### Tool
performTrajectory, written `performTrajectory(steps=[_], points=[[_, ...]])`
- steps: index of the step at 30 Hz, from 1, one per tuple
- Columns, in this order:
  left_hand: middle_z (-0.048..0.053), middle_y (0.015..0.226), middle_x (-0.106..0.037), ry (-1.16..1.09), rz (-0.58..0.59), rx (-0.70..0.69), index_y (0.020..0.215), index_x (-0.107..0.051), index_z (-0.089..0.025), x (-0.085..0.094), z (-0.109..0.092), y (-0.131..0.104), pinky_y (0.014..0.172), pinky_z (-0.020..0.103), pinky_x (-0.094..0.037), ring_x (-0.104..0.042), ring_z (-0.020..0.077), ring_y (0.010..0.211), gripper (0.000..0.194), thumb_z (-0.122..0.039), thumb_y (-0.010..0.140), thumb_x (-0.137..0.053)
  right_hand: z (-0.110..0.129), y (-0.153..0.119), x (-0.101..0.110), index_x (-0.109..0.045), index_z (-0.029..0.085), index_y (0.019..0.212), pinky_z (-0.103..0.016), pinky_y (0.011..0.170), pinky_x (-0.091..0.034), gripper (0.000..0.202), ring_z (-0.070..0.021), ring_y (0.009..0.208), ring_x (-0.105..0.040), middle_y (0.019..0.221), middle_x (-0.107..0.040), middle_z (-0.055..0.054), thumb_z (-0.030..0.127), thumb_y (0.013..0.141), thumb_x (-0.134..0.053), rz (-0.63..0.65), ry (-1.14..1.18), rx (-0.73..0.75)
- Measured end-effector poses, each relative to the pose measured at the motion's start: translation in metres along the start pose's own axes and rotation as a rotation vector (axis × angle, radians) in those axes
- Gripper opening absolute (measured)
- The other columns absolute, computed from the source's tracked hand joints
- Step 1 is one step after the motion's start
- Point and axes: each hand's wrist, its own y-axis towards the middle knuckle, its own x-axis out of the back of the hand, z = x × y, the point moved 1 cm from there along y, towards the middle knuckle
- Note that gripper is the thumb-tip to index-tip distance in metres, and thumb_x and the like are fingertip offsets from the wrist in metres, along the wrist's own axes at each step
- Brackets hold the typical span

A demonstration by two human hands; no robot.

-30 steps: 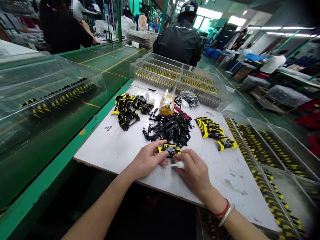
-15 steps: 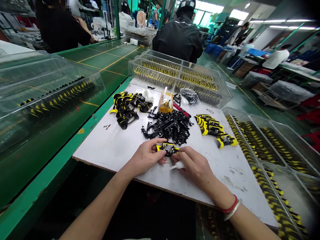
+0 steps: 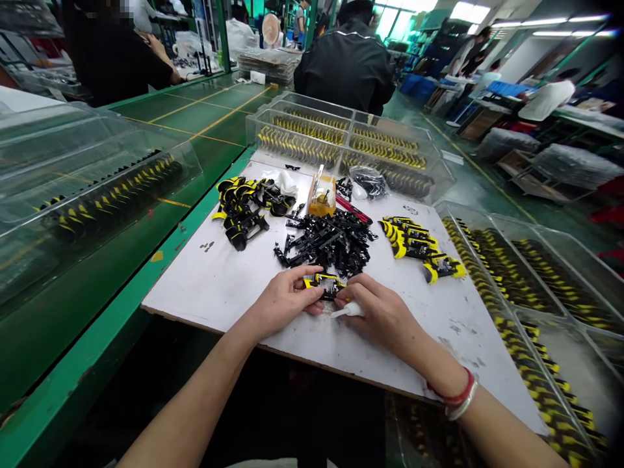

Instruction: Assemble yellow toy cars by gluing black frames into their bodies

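Note:
Between my two hands, low over the white board [image 3: 195,292], is a black and yellow plastic part [image 3: 327,284] with a grey recess facing up. My left hand [image 3: 283,300] closes on its left end, thumb at the near edge and index finger along the far edge. My right hand [image 3: 385,318] keeps a small white glue bottle [image 3: 351,309] in its curled fingers, the thin nozzle pointing left. Its thumb and index fingertips touch the part's right end. Just beyond the part lies a heap of small black pieces [image 3: 336,240].
Black and yellow parts [image 3: 244,208] are piled at the left; a row of similar ones [image 3: 409,239] lies right. Behind the heap stand an amber block [image 3: 322,203] and a red tool [image 3: 353,209]. Clear trays [image 3: 348,140] of parts border the board. A person [image 3: 346,65] sits beyond.
My right hand has shifted slightly, and the bottle's nozzle now sits a little higher and more level. The part stays between both hands. The whole view has tilted slightly.

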Motion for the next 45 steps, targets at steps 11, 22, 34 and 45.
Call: performTrajectory(steps=[11, 22, 34, 45], points=[[0.005, 0.079, -0.069, 0.009, -0.009, 0.01, 0.123, -0.054, -0.017, -0.001, 0.003, 0.001, 0.071, 0.03, -0.055, -0.069, 0.0158, 0.068, 0.046, -0.022, 0.079, -0.064, -0.003, 0.008, 0.008, -0.055, 0.02, 0.085, -0.025, 0.058, -0.045, 0.013, -0.016, 0.07, -0.056, 0.083, -0.056, -0.004, 0.01, 0.078, -0.058, 0.102, -0.018, 0.042], [0.002, 0.071, -0.069, 0.061, -0.013, -0.049, 0.122, -0.056, -0.02, 0.001, 0.007, 0.0, 0.065, 0.027, -0.053, -0.068, 0.0158, 0.063, 0.044, -0.026, 0.08, -0.062, -0.004, 0.008, 0.009, -0.058, 0.021, 0.082, -0.025, 0.064, -0.049, 0.008, -0.0153, 0.074, -0.059, 0.084, -0.058, -0.003, 0.014, 0.081, -0.058, 0.068, 0.227, -0.066], [0.005, 0.075, -0.069, -0.007, 0.022, -0.047, 0.128, -0.051, -0.015, 0.002, 0.004, -0.003, 0.066, 0.028, -0.054, -0.067, 0.0152, 0.064, 0.053, -0.031, 0.08, -0.064, -0.013, -0.009, 0.004, -0.051, 0.02, 0.112, -0.025, 0.05, -0.048, 0.035, -0.0124, 0.061, -0.056, 0.096, -0.062, -0.006, 0.039, 0.083, -0.057, -0.01, 0.786, -0.726], [0.003, 0.085, -0.066, -0.02, 0.068, -0.031, 0.128, -0.05, -0.016, -0.001, 0.003, -0.006, 0.072, 0.029, -0.054, -0.067, 0.014, 0.07, 0.05, -0.026, 0.081, -0.063, 0.01, -0.001, 0.01, -0.054, 0.021, 0.102, -0.021, 0.047, -0.034, 0.029, -0.0105, 0.051, -0.046, 0.058, -0.053, 0.006, 0.031, 0.076, -0.062, 0.103, 0.87, -0.835]])
